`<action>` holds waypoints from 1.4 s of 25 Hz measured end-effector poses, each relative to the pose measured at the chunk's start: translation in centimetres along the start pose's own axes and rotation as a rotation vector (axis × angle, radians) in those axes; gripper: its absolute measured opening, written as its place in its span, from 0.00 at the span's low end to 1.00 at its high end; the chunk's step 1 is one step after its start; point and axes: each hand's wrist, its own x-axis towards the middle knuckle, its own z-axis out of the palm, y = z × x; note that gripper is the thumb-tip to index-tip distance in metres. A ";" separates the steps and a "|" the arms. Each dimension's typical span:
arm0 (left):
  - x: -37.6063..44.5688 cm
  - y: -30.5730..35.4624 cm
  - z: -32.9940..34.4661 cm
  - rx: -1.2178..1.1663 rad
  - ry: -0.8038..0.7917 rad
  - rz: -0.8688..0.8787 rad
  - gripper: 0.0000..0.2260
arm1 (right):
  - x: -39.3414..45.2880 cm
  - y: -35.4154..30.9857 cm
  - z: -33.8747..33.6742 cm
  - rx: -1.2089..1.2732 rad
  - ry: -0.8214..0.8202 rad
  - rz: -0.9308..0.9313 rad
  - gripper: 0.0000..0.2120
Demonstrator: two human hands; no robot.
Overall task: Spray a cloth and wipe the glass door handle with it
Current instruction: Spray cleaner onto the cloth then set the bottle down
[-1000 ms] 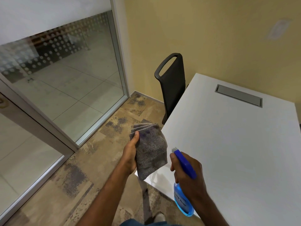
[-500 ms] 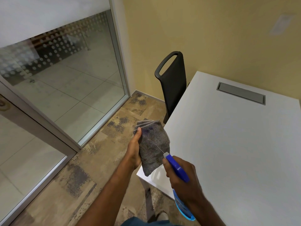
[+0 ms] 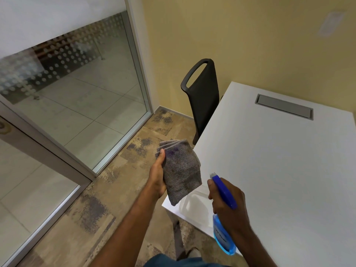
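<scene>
My left hand holds a folded grey cloth upright in front of me, thumb on its upper left corner. My right hand grips a blue spray bottle, its nozzle aimed at the cloth from a short gap to the right; the bottle's pale blue body hangs below the hand. The glass door stands at the far left, with only a round metal fitting at the frame's edge; no handle is in view.
A white table fills the right side, its near corner just under my hands, with a grey cable flap. A black chair stands against the yellow wall. A fixed glass panel sits left of it. Patterned carpet lies below.
The bottle's nozzle, which was almost touching the cloth half a second ago, has drawn back to the right. The cloth has stayed in my left hand.
</scene>
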 end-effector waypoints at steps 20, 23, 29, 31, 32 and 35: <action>0.4 -1.7 0.7 -0.069 -0.039 -0.067 0.20 | 1.0 6.9 -1.9 0.088 0.289 -0.004 0.11; 0.5 -2.0 0.7 -0.048 -0.050 -0.066 0.20 | 1.4 9.2 -1.4 0.068 0.287 -0.008 0.11; 0.6 -2.7 0.6 0.007 -0.065 -0.089 0.21 | 1.0 12.8 0.1 0.067 0.278 0.085 0.13; 0.6 -3.0 0.6 0.015 -0.065 -0.098 0.21 | 0.8 13.8 0.6 0.038 0.266 0.072 0.12; 0.6 -3.0 0.6 0.018 -0.064 -0.104 0.21 | 0.7 14.3 0.9 0.025 0.258 0.067 0.12; 0.5 -3.2 0.4 0.038 -0.068 -0.111 0.23 | 0.7 15.2 1.3 0.006 0.254 0.064 0.12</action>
